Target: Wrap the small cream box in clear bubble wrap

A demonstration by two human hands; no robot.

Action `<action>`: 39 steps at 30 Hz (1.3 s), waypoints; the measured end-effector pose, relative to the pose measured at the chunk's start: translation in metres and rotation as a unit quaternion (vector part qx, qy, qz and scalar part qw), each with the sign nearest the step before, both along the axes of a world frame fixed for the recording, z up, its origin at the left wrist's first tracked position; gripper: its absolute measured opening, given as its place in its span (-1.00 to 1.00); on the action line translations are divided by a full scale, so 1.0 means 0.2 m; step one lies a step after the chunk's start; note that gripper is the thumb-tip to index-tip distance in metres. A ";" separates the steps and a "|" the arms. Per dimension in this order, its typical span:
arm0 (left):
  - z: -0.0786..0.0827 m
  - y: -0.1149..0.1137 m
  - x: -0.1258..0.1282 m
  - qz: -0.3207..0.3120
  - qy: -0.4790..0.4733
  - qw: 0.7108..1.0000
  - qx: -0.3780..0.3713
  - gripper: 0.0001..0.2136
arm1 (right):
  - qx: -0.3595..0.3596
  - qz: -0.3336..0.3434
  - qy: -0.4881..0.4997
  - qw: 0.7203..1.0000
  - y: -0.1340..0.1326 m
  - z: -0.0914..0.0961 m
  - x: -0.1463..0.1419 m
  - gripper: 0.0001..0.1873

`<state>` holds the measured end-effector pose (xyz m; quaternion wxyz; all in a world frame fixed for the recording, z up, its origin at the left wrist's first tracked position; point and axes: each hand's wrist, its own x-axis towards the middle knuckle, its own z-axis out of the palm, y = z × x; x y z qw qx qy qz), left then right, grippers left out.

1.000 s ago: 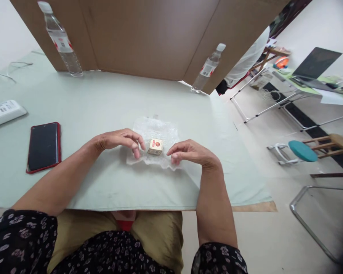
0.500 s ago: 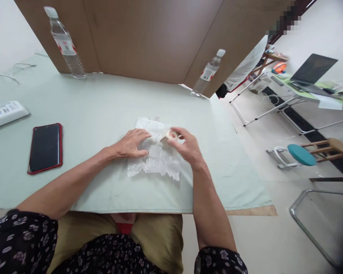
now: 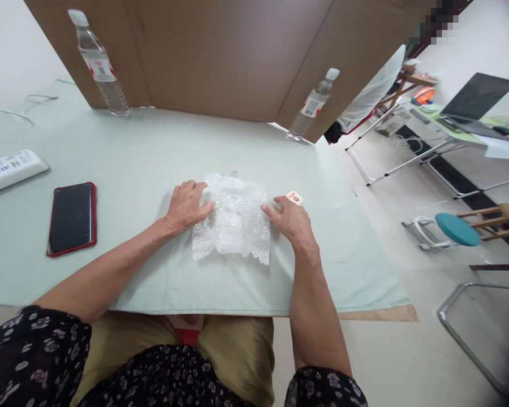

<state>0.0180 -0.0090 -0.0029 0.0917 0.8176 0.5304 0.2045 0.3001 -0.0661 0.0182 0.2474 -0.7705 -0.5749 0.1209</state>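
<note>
A crinkled sheet of clear bubble wrap (image 3: 236,217) lies flat on the cloth in front of me. My left hand (image 3: 187,204) rests on its upper left edge, thumb stretched over the plastic and fingers apart from it. At the right edge is my right hand (image 3: 292,219), thumb tip at the wrap and index finger spread away, with nothing seen between them. Just beyond the right hand sits a small cream-coloured piece with red print (image 3: 294,197), partly hidden by the fingers; I cannot make out its kind.
A red-cased phone (image 3: 73,218) and a white power strip-like block (image 3: 12,169) lie to the left. Two water bottles (image 3: 104,70) stand against a cardboard panel (image 3: 212,56) at the back. To the right are a teal stool (image 3: 457,229) and a table with a laptop (image 3: 479,99).
My right hand has let go of the small cream piece, now lying right of the wrap, and has shifted slightly right. My left hand has moved a little left and up.
</note>
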 end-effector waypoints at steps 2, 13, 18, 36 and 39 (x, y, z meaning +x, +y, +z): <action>0.02 0.00 0.00 0.040 0.020 0.999 0.000 -0.58 | -0.013 0.027 0.015 0.999 0.00 -0.02 0.00 -0.47; 0.05 0.00 0.00 0.029 -0.058 0.996 -0.058 -0.56 | 0.123 0.071 0.078 0.987 0.05 -0.10 -0.15 -0.46; 0.01 0.03 -0.03 0.064 -0.022 0.998 0.016 -0.59 | 0.116 0.072 0.005 0.991 0.09 -0.13 -0.20 -0.50; 0.01 0.00 -0.02 -0.294 -0.018 0.950 -0.105 -0.05 | 0.136 0.002 0.136 0.981 0.01 0.02 0.10 -0.45; 0.01 0.00 -0.02 -0.274 -0.049 0.954 -0.112 -0.03 | 0.189 0.135 0.264 0.936 -0.02 0.08 -0.06 -0.41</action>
